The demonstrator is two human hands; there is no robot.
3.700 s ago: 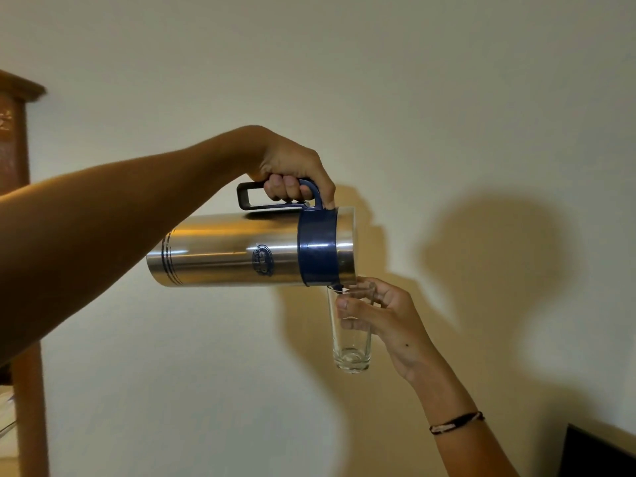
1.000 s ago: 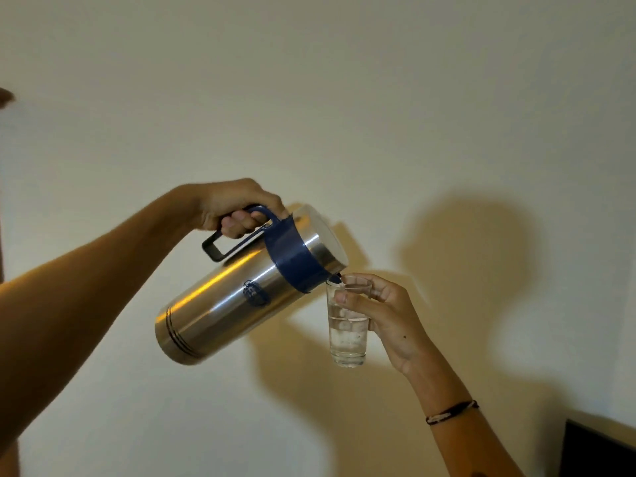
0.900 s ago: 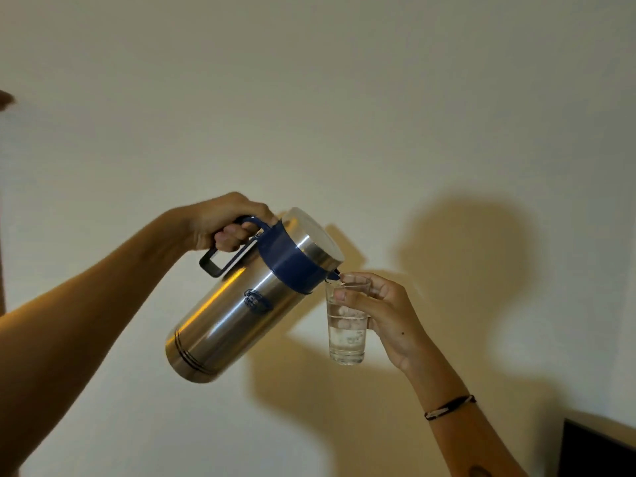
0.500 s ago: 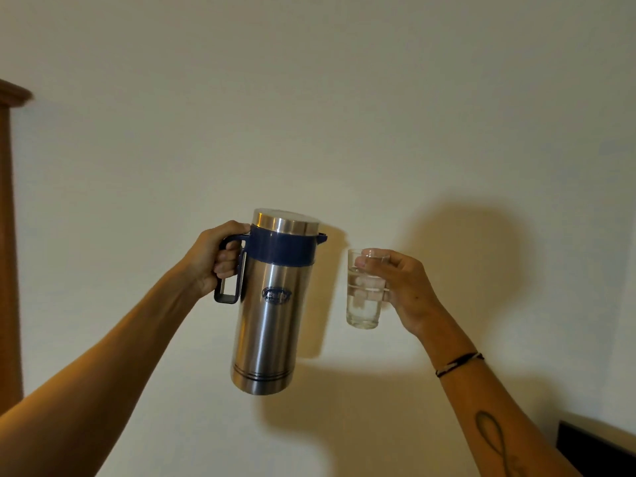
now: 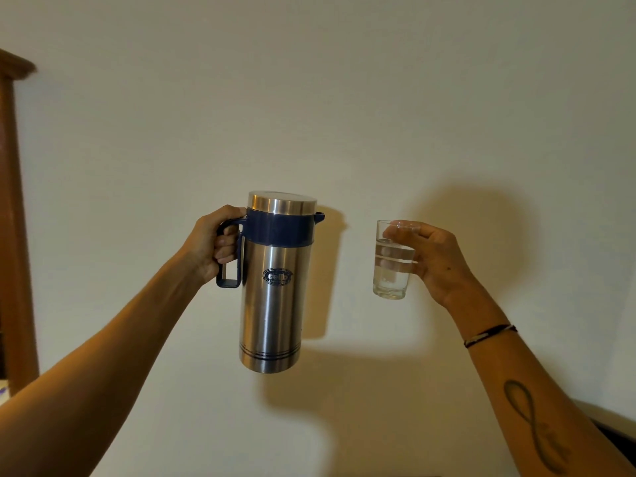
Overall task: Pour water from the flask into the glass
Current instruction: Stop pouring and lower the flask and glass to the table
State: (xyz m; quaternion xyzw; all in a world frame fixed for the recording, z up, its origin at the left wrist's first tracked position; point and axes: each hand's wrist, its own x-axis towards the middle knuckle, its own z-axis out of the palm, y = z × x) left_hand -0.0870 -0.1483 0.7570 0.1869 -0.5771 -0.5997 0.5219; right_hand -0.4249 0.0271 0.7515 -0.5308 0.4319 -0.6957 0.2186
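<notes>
Head view, near to far: left hand wrapped round the handle of the upright steel flask w/ navy collar, frame centre; right hand pinching the clear water-filled glass tumbler, centre-right, well apart. Pour looks done; next prob. set both down level.

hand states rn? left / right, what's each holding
Left hand: closed around the blue handle of the upright steel flask.
Right hand: fingers closed on the glass, partly filled with water, held apart from the flask.
</notes>
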